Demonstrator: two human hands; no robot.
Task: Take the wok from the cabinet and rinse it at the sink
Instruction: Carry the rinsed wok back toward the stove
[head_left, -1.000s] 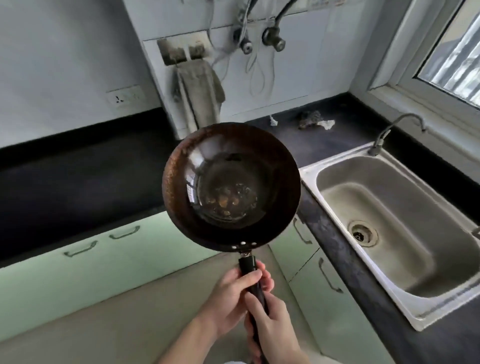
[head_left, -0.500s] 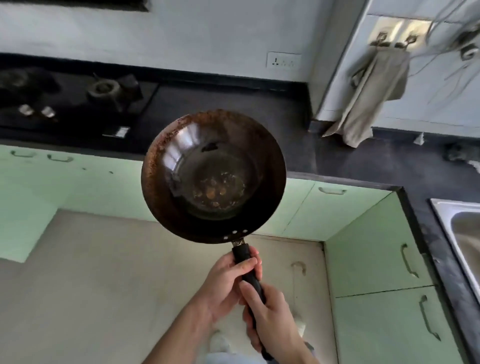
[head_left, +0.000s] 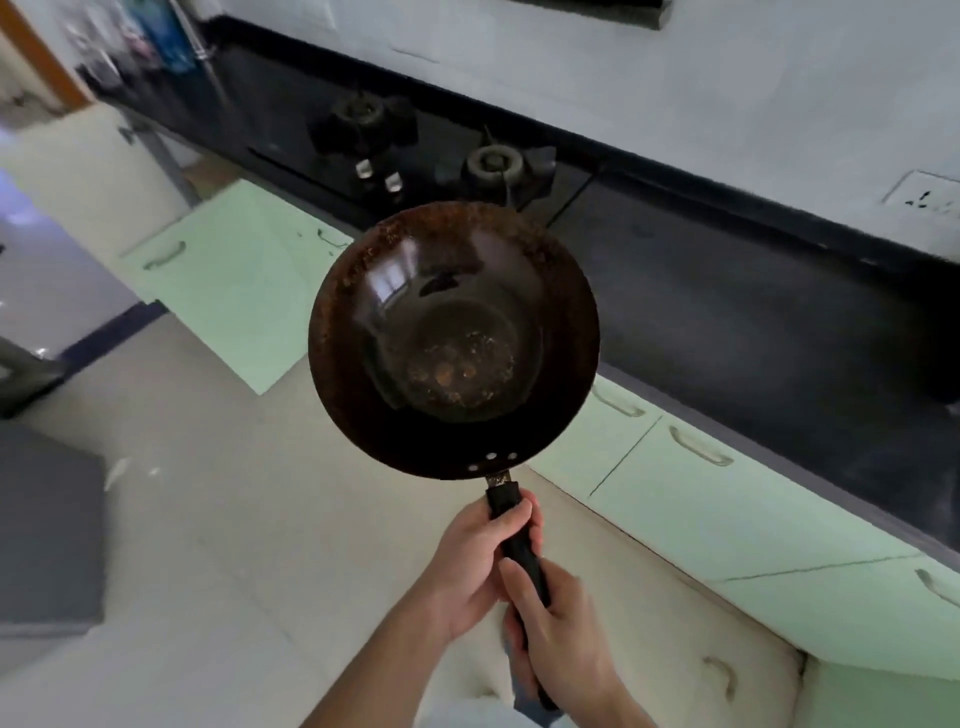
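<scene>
Left hand (head_left: 467, 566) and right hand (head_left: 563, 642) grip the wok (head_left: 452, 338) (rust-flecked rim).

Both hands (head_left: 467, 566) grip the wok (head_left: 453, 340) handle above the floor (head_left: 208, 519).

- A dark counter (head_left: 727, 322) ran along the white wall (head_left: 623, 78), from upper left to the right edge.
- A black gas stove (head_left: 415, 150) sat on the counter, towards its far end.
- The stove had two burners: the left burner (head_left: 358, 111) lay farther away and the right burner (head_left: 493, 163) nearer.
- Two shiny knobs (head_left: 363, 169) stood side by side at the stove's front edge, between the burners.
- A white wall socket (head_left: 922, 195) was set just above the counter at far right.
- A pale floor (head_left: 208, 493) filled the lower left.
- A grey block (head_left: 47, 525) stood on the floor at the left edge.
- A blurred blue item (head_left: 166, 31) hung at upper left, beside a metal pole (head_left: 200, 52).
</scene>
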